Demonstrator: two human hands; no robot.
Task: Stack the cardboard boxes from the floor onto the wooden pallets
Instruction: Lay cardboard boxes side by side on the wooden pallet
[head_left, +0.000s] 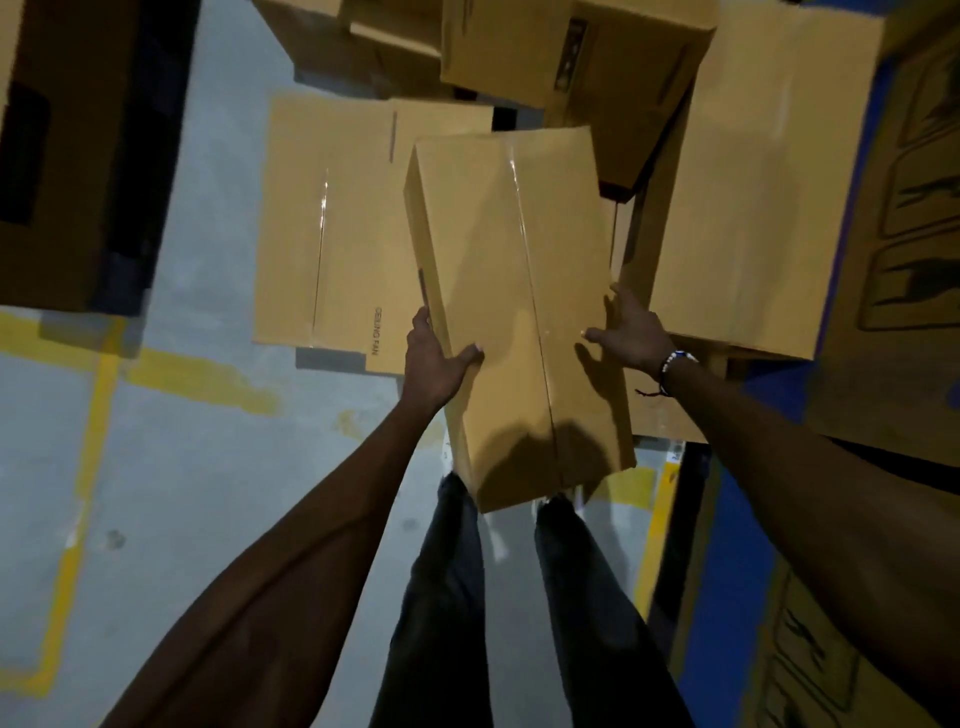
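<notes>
A long, taped cardboard box (514, 291) is held up in front of me, above my legs. My left hand (434, 358) grips its left edge, thumb on the top face and fingers down the side. My right hand (631, 332) grips the right edge, thumb resting on top, fingers around the side. A flat box (337, 234) printed "CEILING FAN" lies on the grey floor just left of and below the held one. No wooden pallet is plainly visible.
More cardboard boxes (519, 47) are piled at the top. A large box (753, 197) lies on the right. Printed cartons (909, 218) stand against a blue surface at the far right. A dark-sided stack (67, 156) is at the left. Yellow lines (93, 415) mark the floor.
</notes>
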